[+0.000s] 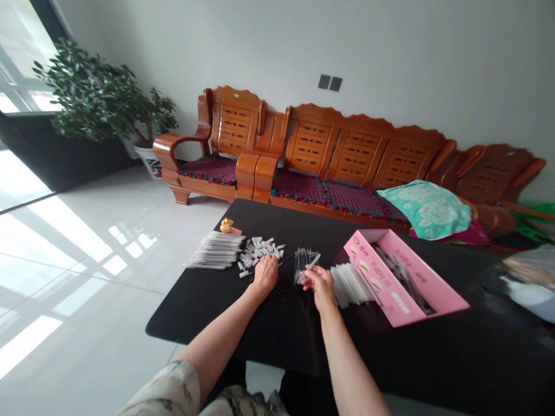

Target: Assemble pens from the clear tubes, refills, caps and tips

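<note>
Right hand (321,287): thumb and fingertips (313,278) pinch a slender clear tube (310,268), which slants up and to the right, toward the camera's left-to-right axis of the table. Grip sits low on the piece, other fingers curled in beneath. A light pinch like this looks right for so thin a part; squeezing harder could risk bending it.

Left hand (264,274): palm down, fingers pressed together and curled, resting on the tabletop. Cannot tell whether it holds anything. Its fingertips lie just beside a heap of loose white caps (260,252).

Between the hands, a small cluster of clear tubes (306,263) stands near the right hand's fingers. Dark specks (281,290) lie scattered on the table below them.

Left of the caps, a bunch of white-tipped tubes (214,250) lies side by side, pointing left. Right of the right hand, a fan of white tubes (350,286) leads up to a pink cardboard box (368,257), open, with dark slender items (403,277) inside.

All of this sits on a black table (203,323). A small orange figurine (226,226) stands at its far edge, upper middle of the frame.

Beyond: wooden sofa (355,144) with red-green cushions, teal cloth (427,208) at right, potted plant (104,98) at upper left.
</note>
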`<control>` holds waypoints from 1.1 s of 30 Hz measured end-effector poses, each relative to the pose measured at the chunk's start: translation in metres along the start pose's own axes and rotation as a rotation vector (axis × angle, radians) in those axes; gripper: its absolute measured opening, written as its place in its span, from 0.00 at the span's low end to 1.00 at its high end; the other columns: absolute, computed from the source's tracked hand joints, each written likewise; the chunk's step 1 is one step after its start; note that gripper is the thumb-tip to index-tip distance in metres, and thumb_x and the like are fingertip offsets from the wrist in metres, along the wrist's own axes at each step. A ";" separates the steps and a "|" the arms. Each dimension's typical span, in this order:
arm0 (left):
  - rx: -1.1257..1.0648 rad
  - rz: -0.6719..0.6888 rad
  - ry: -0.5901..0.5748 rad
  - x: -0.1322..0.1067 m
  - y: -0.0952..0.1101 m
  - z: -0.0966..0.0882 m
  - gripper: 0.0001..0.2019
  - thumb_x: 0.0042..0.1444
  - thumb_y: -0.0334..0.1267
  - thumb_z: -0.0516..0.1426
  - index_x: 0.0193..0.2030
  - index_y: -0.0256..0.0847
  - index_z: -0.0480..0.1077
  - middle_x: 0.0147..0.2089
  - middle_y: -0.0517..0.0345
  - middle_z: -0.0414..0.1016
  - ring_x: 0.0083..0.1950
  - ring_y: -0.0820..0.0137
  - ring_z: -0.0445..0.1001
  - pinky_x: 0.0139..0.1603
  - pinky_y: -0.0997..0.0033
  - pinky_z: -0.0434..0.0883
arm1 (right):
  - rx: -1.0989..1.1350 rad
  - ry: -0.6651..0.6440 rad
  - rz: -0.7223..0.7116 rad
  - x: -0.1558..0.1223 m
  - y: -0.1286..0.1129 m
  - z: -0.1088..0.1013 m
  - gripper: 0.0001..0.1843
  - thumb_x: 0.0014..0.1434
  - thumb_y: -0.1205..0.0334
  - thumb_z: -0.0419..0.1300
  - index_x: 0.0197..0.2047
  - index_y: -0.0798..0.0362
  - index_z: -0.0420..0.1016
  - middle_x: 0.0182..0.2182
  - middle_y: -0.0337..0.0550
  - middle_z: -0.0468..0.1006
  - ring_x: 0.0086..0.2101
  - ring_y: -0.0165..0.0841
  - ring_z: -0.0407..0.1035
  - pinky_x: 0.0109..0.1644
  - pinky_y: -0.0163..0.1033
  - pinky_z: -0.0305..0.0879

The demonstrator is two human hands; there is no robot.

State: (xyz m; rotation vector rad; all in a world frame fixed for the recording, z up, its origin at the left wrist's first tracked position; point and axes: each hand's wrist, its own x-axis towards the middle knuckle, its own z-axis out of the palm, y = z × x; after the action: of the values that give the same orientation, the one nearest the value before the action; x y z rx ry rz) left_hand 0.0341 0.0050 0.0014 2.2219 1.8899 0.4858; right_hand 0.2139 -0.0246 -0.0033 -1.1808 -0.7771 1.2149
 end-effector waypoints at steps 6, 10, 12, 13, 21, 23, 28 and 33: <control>-0.083 -0.048 0.075 -0.009 -0.011 0.000 0.09 0.63 0.30 0.47 0.40 0.34 0.69 0.38 0.46 0.73 0.41 0.63 0.74 0.41 0.68 0.67 | 0.074 0.061 -0.024 0.004 -0.004 -0.005 0.14 0.43 0.60 0.69 0.32 0.56 0.71 0.24 0.46 0.82 0.18 0.32 0.73 0.16 0.31 0.67; -0.382 0.023 0.249 -0.023 -0.027 0.002 0.08 0.63 0.31 0.49 0.38 0.39 0.68 0.35 0.55 0.73 0.38 0.68 0.73 0.42 0.71 0.68 | 0.181 0.076 -0.058 0.007 -0.008 -0.008 0.15 0.44 0.59 0.70 0.32 0.55 0.71 0.25 0.45 0.82 0.21 0.32 0.75 0.21 0.32 0.71; -0.491 0.059 0.299 -0.030 -0.033 0.001 0.09 0.63 0.32 0.49 0.38 0.40 0.70 0.37 0.56 0.74 0.39 0.69 0.73 0.44 0.71 0.68 | 0.233 0.062 -0.066 0.009 -0.010 -0.007 0.16 0.44 0.59 0.71 0.33 0.55 0.70 0.26 0.45 0.83 0.23 0.33 0.76 0.24 0.34 0.73; -0.524 0.069 0.307 -0.033 -0.035 0.000 0.09 0.63 0.32 0.49 0.39 0.40 0.71 0.38 0.55 0.74 0.40 0.69 0.73 0.45 0.71 0.69 | 0.254 0.059 -0.070 0.009 -0.010 -0.006 0.16 0.45 0.58 0.71 0.33 0.54 0.70 0.26 0.45 0.83 0.23 0.33 0.77 0.26 0.34 0.74; -0.604 0.137 0.320 -0.038 -0.033 -0.010 0.11 0.64 0.35 0.49 0.39 0.42 0.73 0.39 0.56 0.74 0.41 0.70 0.74 0.45 0.72 0.69 | 0.354 0.093 -0.143 0.017 -0.020 0.002 0.16 0.46 0.57 0.71 0.33 0.54 0.71 0.27 0.44 0.83 0.27 0.34 0.78 0.31 0.37 0.76; -0.605 0.155 0.322 -0.038 -0.033 -0.010 0.11 0.64 0.35 0.49 0.38 0.42 0.73 0.38 0.56 0.75 0.41 0.70 0.73 0.45 0.72 0.69 | 0.364 0.085 -0.152 0.018 -0.023 0.003 0.15 0.47 0.58 0.71 0.33 0.54 0.71 0.27 0.44 0.83 0.27 0.34 0.78 0.31 0.37 0.77; -0.611 0.159 0.317 -0.039 -0.034 -0.009 0.11 0.64 0.36 0.49 0.39 0.42 0.73 0.39 0.57 0.75 0.41 0.70 0.74 0.46 0.72 0.69 | 0.344 0.052 -0.129 0.019 -0.023 0.004 0.15 0.47 0.60 0.71 0.33 0.55 0.72 0.28 0.45 0.83 0.26 0.33 0.77 0.30 0.36 0.76; -0.612 0.153 0.303 -0.039 -0.033 -0.011 0.11 0.65 0.36 0.49 0.39 0.42 0.73 0.39 0.57 0.74 0.41 0.70 0.73 0.45 0.72 0.68 | 0.330 0.049 -0.121 0.020 -0.020 0.003 0.16 0.47 0.58 0.71 0.35 0.55 0.72 0.28 0.46 0.83 0.26 0.34 0.78 0.31 0.37 0.76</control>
State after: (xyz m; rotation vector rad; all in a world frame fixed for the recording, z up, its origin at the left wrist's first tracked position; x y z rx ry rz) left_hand -0.0057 -0.0286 -0.0045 1.9481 1.4128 1.2898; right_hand 0.2209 -0.0033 0.0144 -0.8774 -0.5762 1.1569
